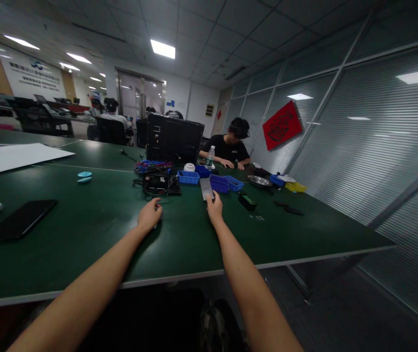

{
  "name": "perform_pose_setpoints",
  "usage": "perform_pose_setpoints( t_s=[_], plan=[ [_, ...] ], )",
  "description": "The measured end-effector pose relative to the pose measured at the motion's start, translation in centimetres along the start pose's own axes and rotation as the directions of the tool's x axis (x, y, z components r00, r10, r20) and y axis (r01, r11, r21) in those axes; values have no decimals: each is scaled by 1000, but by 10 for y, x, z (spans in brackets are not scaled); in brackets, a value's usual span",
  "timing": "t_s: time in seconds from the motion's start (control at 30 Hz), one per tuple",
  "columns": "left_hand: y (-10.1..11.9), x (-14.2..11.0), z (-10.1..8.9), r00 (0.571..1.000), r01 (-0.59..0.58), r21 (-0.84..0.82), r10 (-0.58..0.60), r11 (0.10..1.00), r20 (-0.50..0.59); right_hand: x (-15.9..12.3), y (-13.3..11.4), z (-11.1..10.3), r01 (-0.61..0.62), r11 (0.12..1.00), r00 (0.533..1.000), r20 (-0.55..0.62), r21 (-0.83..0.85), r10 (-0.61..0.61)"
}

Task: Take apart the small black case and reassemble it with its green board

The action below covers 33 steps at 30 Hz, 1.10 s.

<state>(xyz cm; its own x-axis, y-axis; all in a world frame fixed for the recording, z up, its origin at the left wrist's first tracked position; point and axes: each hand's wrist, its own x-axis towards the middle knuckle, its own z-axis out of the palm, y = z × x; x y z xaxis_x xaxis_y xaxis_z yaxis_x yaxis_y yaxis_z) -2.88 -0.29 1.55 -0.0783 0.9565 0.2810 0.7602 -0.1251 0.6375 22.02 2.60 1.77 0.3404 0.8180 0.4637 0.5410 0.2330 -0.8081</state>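
Observation:
My right hand [215, 209] pinches the near end of a flat, greyish, see-through rectangular piece [205, 187], which is tilted up just off the table. Beyond and to the right of that piece is a blue-purple plastic bin [219, 184]. My left hand [149, 215] rests on the green table [183, 244] with its fingers curled in; what they hold, if anything, is hidden. Just past the left hand lies a black boxy device [155, 183] with cables.
Blue bins [188, 177], a white ball [189, 167], a water bottle [210, 157] and a monitor [174, 137] stand farther back. A green-topped black box [247, 201] lies right; a black phone-like slab [18, 221] lies left. Opposite sits a person [231, 146], hands on the table.

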Motion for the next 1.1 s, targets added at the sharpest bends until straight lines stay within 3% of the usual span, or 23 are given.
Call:
perform_pose_setpoints(
  t_s=[0.1,0.17,0.23,0.3,0.4,0.5,0.63,0.8,0.97,1.03,1.1],
  plan=[
    [1,0,0,1000,0,-13,1,1000,8,-5,2,16,-180,959,952,282,218,115],
    [1,-1,0,1000,-5,-15,5,1000,14,-8,4,22,-222,952,913,387,213,126],
    [1,0,0,1000,-13,-11,14,1000,18,-10,5,22,-154,982,898,430,107,94],
    [0,0,1,1000,-22,-11,22,1000,19,-10,4,17,-9,998,907,420,-64,35],
    [-3,1,2,999,-35,-19,35,999,14,-10,-2,7,180,944,930,362,-277,-71],
    [-5,1,3,999,-41,-28,41,999,12,-12,-7,1,284,906,922,350,-315,-167],
    [-4,1,2,999,-36,-30,36,999,17,-15,-7,2,366,873,875,438,-322,-206],
    [-1,0,3,999,-45,-32,46,998,15,-13,-4,7,236,950,905,402,-203,-139],
    [1,0,7,991,-133,-55,134,990,13,-10,-7,7,174,971,858,510,-164,-67],
    [1,-1,8,986,-163,-72,165,984,17,-7,-8,2,161,971,904,421,-175,-74],
    [2,-3,8,981,-185,-86,189,979,37,-3,-8,-6,105,962,972,232,-254,-44]
  ],
)
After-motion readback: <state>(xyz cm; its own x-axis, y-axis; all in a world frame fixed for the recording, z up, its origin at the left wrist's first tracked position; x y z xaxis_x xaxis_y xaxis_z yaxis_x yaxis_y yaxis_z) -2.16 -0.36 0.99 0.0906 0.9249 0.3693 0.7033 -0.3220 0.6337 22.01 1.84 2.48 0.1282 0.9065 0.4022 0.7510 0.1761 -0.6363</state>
